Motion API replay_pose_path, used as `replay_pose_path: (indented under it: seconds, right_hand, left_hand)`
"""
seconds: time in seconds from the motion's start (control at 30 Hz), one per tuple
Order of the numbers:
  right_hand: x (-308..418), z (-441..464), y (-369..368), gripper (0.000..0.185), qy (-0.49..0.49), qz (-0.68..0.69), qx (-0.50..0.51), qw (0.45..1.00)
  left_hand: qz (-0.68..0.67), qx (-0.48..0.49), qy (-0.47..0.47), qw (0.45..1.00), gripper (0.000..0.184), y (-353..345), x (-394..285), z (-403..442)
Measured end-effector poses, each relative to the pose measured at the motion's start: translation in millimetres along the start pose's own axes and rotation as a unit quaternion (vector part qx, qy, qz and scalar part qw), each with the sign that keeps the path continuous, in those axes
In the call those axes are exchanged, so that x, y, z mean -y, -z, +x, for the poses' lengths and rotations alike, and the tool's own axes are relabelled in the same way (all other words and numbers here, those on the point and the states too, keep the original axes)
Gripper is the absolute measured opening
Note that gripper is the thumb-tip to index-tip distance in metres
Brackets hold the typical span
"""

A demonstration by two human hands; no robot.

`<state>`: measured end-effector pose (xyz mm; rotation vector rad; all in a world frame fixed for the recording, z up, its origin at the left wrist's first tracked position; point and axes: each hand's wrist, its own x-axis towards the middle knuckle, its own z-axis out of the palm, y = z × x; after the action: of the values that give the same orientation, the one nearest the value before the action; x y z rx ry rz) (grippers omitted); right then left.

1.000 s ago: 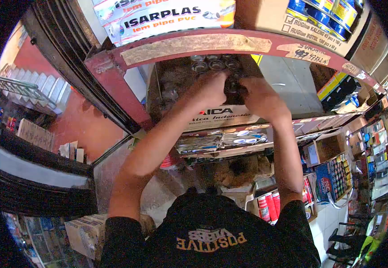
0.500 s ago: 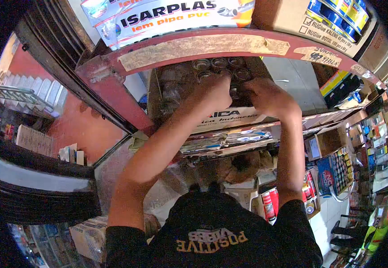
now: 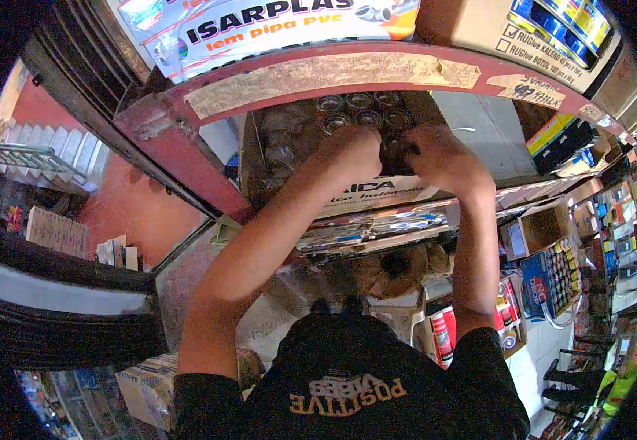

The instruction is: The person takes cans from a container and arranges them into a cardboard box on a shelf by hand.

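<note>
An open cardboard carton [image 3: 388,188], printed with "AICA" and "Indonesia", sits on a shelf level in front of me. Inside it, several round dark cans [image 3: 367,119] stand close together, with crumpled clear plastic [image 3: 280,152] at the left. My left hand [image 3: 359,155] is closed over the front row, knuckles up; its fingertips are hidden. Across from it, my right hand [image 3: 444,156] curls over the carton's right front part, its fingers bent toward a dark can between the hands. Whatever either hand grips is out of sight.
A red shelf beam [image 3: 326,77] with brown tape crosses just above my hands. On top rest an ISARPLAS box [image 3: 282,29] and a RUGlue carton [image 3: 553,44]. Black and yellow packs [image 3: 564,143] lie at the right. Below right stands a tray of small cans [image 3: 553,275].
My left hand has drawn back slightly toward the carton's front edge, uncovering more can tops. The right hand has barely moved. The view has shifted a little.
</note>
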<state>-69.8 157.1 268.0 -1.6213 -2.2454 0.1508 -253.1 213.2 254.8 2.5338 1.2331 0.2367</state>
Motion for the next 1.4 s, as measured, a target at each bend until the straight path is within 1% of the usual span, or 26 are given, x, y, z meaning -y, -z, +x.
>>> replay_pose_path:
  seconds: [0.03, 0.17, 0.23, 0.27, 0.3, 0.33, 0.4, 0.47, 0.53, 0.63, 0.7, 0.73, 0.8, 0.83, 0.9, 0.93, 1.0, 1.03, 1.07, 1.1, 1.13, 1.2, 1.27, 1.3, 1.33, 1.4]
  right_hand:
    - [-2.6, 3.4, -0.1, 0.025, -0.007, -0.009, 0.051, 0.999]
    - [0.3, 5.9, 1.9, 0.024, -0.001, -0.042, 0.074, 0.996]
    - [12.9, 3.5, 11.4, 0.024, -0.061, -0.002, 0.091, 0.994]
    - [18.3, 3.2, 15.3, 0.024, -0.061, -0.002, 0.093, 0.994]
    - [23.4, 3.0, 19.0, 0.024, -0.041, 0.01, 0.087, 0.995]
    - [25.2, 2.9, 20.8, 0.024, -0.02, 0.023, 0.08, 0.996]
    - [14.1, 4.7, 10.8, 0.025, -0.014, 0.004, 0.075, 0.997]
    - [6.3, 3.8, 2.4, 0.025, -0.006, -0.015, 0.069, 0.997]
    - [7.5, -0.3, -0.9, 0.027, -0.012, 0.017, 0.001, 1.0]
    - [-3.7, 2.6, -12.1, 0.028, 0.017, 0.016, -0.02, 1.0]
    - [0.5, 3.2, -5.5, 0.027, 0.0, 0.007, 0.009, 1.0]
    - [4.5, 3.8, -2.4, 0.026, -0.018, -0.003, 0.038, 0.999]
    - [3.2, 2.0, -4.8, 0.024, -0.004, 0.001, 0.016, 1.0]
    - [2.8, 0.9, -5.8, 0.022, 0.009, 0.005, -0.005, 1.0]
    - [4.9, -2.6, -4.1, 0.021, 0.017, 0.007, -0.014, 1.0]
    - [6.2, -4.1, -2.7, 0.02, 0.023, 0.008, -0.024, 0.999]
    - [10.7, -4.9, 0.1, 0.02, 0.013, 0.006, -0.025, 1.0]
    - [11.5, -5.2, 0.6, 0.02, 0.001, 0.004, -0.025, 1.0]
    - [9.2, -5.8, -2.9, 0.02, 0.003, 0.006, -0.024, 1.0]
    - [6.6, -6.4, -8.3, 0.02, 0.019, -0.001, -0.055, 0.998]
    - [4.3, -7.3, -11.6, 0.02, 0.034, -0.007, -0.085, 0.996]
    - [5.0, -7.7, -11.1, 0.019, 0.024, 0.024, -0.083, 0.996]
    - [7.7, -7.5, -4.7, 0.019, 0.015, 0.057, -0.082, 0.995]
    - [8.7, -7.8, -0.2, 0.02, 0.024, 0.044, -0.054, 0.997]
    - [8.9, -8.0, 1.1, 0.02, 0.033, 0.03, -0.026, 0.999]
    - [6.2, -4.8, -1.6, 0.02, 0.035, 0.028, -0.007, 0.999]
  left_hand:
    - [-0.001, 0.0, 0.001, 1.0, 0.025, -0.4, 0.1, -0.2]
    - [-0.003, 0.001, 0.012, 1.0, 0.026, -0.3, 0.1, -0.9]
    - [-0.009, 0.0, 0.017, 1.0, 0.027, -5.8, 4.4, 2.5]
    - [-0.024, -0.029, 0.001, 0.999, 0.027, -15.1, 10.7, 6.6]
    - [-0.039, -0.059, -0.015, 0.997, 0.028, -14.5, 9.5, 5.6]
    - [-0.04, -0.058, -0.015, 0.997, 0.028, -13.1, 8.4, 5.2]
    - [-0.041, -0.006, -0.014, 0.999, 0.029, -8.0, 5.4, 3.9]
    - [-0.037, -0.001, -0.014, 0.999, 0.03, -9.3, 5.9, 4.8]
    - [-0.034, 0.004, -0.013, 0.999, 0.031, -14.4, 9.0, 7.8]
    - [-0.034, 0.006, -0.037, 0.999, 0.033, -18.9, 12.6, 10.3]
    - [-0.03, -0.066, -0.055, 0.996, 0.034, -14.5, 9.5, 6.9]
    - [-0.03, -0.066, -0.054, 0.996, 0.034, -9.2, 5.7, 4.2]
    - [-0.005, 0.015, -0.017, 1.0, 0.032, 2.1, -1.8, -0.7]
    - [-0.005, 0.016, -0.015, 1.0, 0.032, -3.7, 2.8, 1.8]
    - [0.015, -0.08, -0.091, 0.993, 0.03, -24.3, 20.0, 11.5]
    - [0.015, -0.08, -0.088, 0.993, 0.03, -30.0, 26.4, 13.5]
    - [-0.002, -0.069, -0.083, 0.994, 0.029, -37.0, 35.6, 16.0]
    - [-0.001, -0.069, -0.081, 0.994, 0.029, -24.2, 23.7, 8.7]
    - [-0.042, -0.028, -0.053, 0.997, 0.03, -11.1, 12.3, 0.5]
    - [-0.082, 0.012, -0.026, 0.996, 0.032, -2.0, 3.3, -5.1]
    - [-0.081, 0.013, -0.022, 0.996, 0.032, -7.8, 8.8, -2.0]
    - [0.005, -0.023, -0.039, 0.999, 0.036, -17.4, 20.6, 4.1]
    - [0.022, -0.012, -0.021, 0.999, 0.037, -17.3, 23.4, 4.5]
    - [0.037, -0.001, -0.006, 0.999, 0.038, -14.8, 21.6, 2.7]
    - [0.039, 0.001, -0.002, 0.999, 0.038, -12.9, 19.4, 0.2]
    - [-0.033, -0.001, -0.026, 0.999, 0.038, -9.2, 14.2, -4.8]
